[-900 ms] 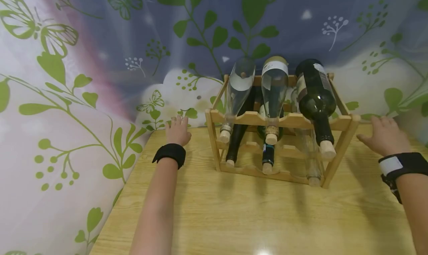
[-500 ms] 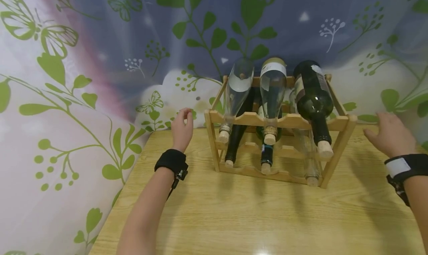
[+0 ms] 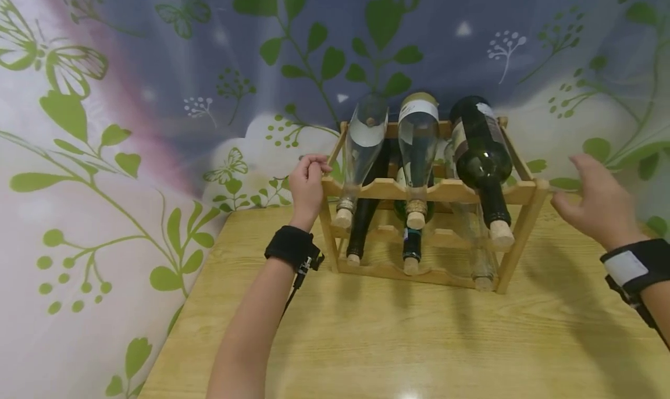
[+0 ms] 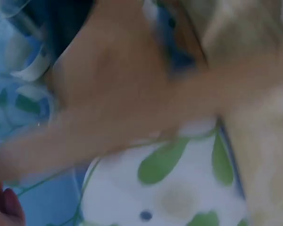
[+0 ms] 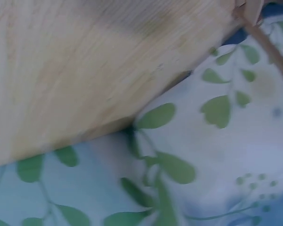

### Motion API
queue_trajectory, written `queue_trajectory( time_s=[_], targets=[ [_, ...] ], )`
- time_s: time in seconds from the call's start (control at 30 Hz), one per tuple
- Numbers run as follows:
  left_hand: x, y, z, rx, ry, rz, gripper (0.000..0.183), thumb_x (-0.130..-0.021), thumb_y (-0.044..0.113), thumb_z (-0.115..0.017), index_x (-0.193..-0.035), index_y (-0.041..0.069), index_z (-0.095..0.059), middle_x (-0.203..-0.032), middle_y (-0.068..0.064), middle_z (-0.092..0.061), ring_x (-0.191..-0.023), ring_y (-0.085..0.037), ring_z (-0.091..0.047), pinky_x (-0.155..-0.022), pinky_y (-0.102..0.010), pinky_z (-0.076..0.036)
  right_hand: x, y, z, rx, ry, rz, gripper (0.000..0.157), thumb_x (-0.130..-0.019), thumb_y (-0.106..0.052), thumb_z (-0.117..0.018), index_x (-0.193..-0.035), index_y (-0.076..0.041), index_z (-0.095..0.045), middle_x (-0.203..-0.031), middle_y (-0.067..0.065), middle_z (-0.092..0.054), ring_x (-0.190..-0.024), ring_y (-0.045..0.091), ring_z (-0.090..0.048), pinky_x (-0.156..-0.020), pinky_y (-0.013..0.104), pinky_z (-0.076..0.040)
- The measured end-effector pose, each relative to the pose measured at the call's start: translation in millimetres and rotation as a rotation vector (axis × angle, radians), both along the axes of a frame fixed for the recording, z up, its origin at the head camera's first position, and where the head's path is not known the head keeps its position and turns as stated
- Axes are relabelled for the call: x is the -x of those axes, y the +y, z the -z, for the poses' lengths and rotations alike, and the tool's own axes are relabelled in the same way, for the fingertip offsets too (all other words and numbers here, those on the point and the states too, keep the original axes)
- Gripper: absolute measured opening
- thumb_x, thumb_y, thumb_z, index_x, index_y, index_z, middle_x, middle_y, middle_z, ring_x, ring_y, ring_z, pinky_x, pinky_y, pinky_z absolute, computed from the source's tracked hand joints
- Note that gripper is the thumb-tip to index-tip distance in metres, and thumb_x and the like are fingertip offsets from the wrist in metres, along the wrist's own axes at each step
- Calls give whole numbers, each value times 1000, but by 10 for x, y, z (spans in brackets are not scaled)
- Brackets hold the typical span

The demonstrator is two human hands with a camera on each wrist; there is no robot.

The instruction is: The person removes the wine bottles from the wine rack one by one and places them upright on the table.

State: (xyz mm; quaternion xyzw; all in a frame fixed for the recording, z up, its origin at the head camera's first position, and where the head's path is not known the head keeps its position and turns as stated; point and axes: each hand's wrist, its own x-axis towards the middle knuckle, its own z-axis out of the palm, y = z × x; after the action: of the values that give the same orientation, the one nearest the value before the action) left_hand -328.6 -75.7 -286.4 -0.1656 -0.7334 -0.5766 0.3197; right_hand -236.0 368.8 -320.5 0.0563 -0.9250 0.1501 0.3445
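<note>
A wooden wine rack (image 3: 437,191) stands on the table against the patterned backdrop. On its top tier lie a clear bottle (image 3: 364,140), a second clear bottle (image 3: 419,137) and a dark green bottle (image 3: 483,149), all with corked necks toward me. More corked bottles lie lower down. My left hand (image 3: 307,189) is beside the rack's upper left corner, fingers loosely bent; contact is unclear. In the left wrist view, a blurred wooden bar (image 4: 132,120) crosses close by, with a fingertip (image 4: 8,207) below it. My right hand (image 3: 602,201) is held right of the rack, thumb and fingers apart, holding nothing.
The light wood table (image 3: 377,341) extends in front of the rack. A cloth backdrop (image 3: 104,172) printed with leaves and butterflies rises behind and on the left. In the right wrist view, the table edge (image 5: 132,117) meets this cloth.
My left hand has moved right to the rack's side, its fingers going from spread to bent. My right hand has turned slightly, thumb and fingers more apart. The rack appears slightly further left as the view shifts.
</note>
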Motion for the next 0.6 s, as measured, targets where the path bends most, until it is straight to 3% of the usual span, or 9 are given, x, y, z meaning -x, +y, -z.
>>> queue_trajectory(
  time_s=[0.1, 0.23, 0.4, 0.5, 0.6],
  targets=[
    [36, 68, 56, -49, 17, 1, 31, -89, 3, -30, -84, -1, -60, -71, -14, -59, -38, -9, -30, -40, -24, -21, -33, -97, -29, -60, 173, -107, 66, -82, -36, -48, -134, 1, -32, -129, 29, -39, -119, 43, -37, -93, 53, -34],
    [28, 84, 70, -36, 81, -31, 30, -88, 2, -30, -78, 0, -59, -68, -13, -56, -38, -8, -24, -42, -24, -20, -67, -222, -64, -120, 346, -219, 77, -84, -58, -31, -129, 4, -39, -126, 27, -44, -122, 36, -39, -104, 36, -28],
    [40, 94, 76, -1, 106, -33, 31, -87, 2, -30, -77, -3, -59, -68, -14, -55, -41, -9, -22, -44, -23, -21, -171, -366, -186, -125, 433, -309, 67, -86, -47, -31, -124, 8, -42, -122, 28, -46, -126, 24, -38, -106, 21, -24],
    [55, 86, 103, 1, 120, -34, 31, -86, 1, -30, -75, -3, -59, -68, -14, -55, -42, -9, -25, -45, -24, -22, -266, -557, -287, -114, 505, -466, 59, -87, -36, -33, -117, 13, -43, -120, 30, -47, -127, 20, -37, -105, 17, -23],
    [67, 66, 107, -9, 148, -32, 32, -86, 1, -30, -75, -4, -59, -68, -15, -56, -41, -9, -25, -45, -24, -22, -299, -810, -380, -137, 572, -646, 52, -86, -30, -38, -111, 16, -44, -120, 29, -46, -126, 23, -37, -105, 22, -25]
  ],
)
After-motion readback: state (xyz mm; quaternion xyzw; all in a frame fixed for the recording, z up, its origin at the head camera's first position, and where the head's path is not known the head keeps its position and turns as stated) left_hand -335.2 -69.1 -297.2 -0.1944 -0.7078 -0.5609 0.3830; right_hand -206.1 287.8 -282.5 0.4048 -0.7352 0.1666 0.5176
